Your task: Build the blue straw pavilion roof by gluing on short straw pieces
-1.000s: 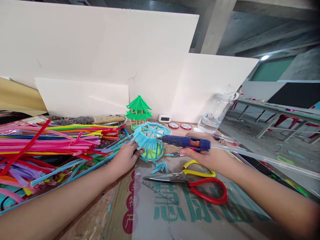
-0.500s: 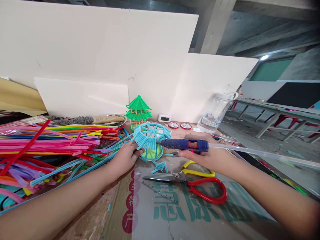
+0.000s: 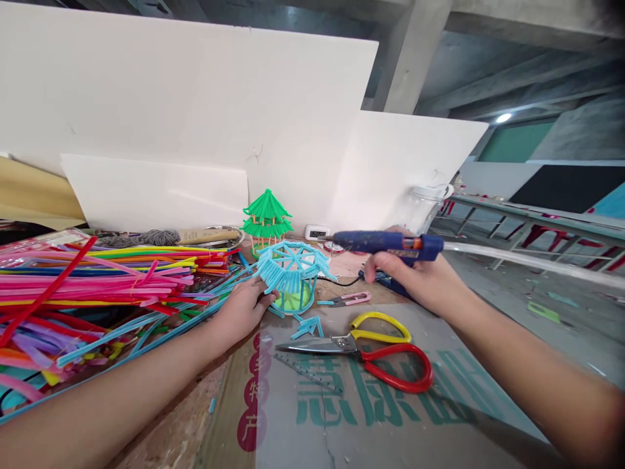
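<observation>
My left hand (image 3: 243, 311) grips the edge of a light blue straw pavilion roof (image 3: 291, 266) that sits on a frame with a green base (image 3: 294, 301). My right hand (image 3: 415, 277) is closed around a blue hot glue gun (image 3: 388, 242), held level above the table to the right of the roof, nozzle pointing left. A clear glue stick (image 3: 527, 263) sticks out of its back. Cut blue straw pieces (image 3: 306, 326) lie just in front of the model.
A big pile of coloured straws (image 3: 97, 280) fills the left. Red and yellow scissors (image 3: 371, 355) and small pink snips (image 3: 347, 299) lie on printed cardboard (image 3: 371, 417). A finished green pavilion (image 3: 266, 218), a small clock (image 3: 317, 232) and a clear jar (image 3: 420, 203) stand before white boards (image 3: 195, 117).
My right hand has lifted the glue gun up and to the right, away from the blue roof. The pink snips beneath it now show. My left hand stays on the roof.
</observation>
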`<action>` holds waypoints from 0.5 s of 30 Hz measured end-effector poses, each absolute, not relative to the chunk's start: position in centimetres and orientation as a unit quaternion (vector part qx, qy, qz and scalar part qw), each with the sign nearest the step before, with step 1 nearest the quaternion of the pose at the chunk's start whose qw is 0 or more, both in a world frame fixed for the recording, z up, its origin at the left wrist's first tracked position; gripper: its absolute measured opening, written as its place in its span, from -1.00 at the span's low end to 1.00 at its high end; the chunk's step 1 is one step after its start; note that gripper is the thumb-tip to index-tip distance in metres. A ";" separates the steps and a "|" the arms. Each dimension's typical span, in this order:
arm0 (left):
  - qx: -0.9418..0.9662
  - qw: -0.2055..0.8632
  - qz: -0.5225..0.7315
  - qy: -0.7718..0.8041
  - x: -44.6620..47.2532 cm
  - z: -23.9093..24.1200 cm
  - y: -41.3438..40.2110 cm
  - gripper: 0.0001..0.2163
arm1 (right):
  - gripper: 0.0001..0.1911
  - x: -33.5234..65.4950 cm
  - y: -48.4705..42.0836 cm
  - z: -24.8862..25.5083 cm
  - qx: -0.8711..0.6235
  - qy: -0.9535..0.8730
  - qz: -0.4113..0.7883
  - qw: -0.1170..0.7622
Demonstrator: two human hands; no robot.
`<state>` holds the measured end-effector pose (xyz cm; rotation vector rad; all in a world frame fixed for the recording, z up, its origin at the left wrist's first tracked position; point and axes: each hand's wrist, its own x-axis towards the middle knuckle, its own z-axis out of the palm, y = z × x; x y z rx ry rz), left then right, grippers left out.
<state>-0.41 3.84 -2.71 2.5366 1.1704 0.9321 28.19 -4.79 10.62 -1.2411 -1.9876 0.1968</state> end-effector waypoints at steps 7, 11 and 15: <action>0.858 0.094 0.321 0.390 -0.3 -2.7 3.8 -0.79 | -0.51 31.5 -0.1 9.0 -0.578 -0.687 0.132 0.420; 0.847 0.098 0.341 0.395 -0.3 -3.0 4.0 -0.80 | -0.51 32.5 4.7 7.2 -0.599 -0.675 0.165 0.398; 0.831 0.113 0.367 0.403 -0.3 -3.1 4.1 -0.79 | -0.53 32.5 8.2 6.2 -0.613 -0.678 0.173 0.367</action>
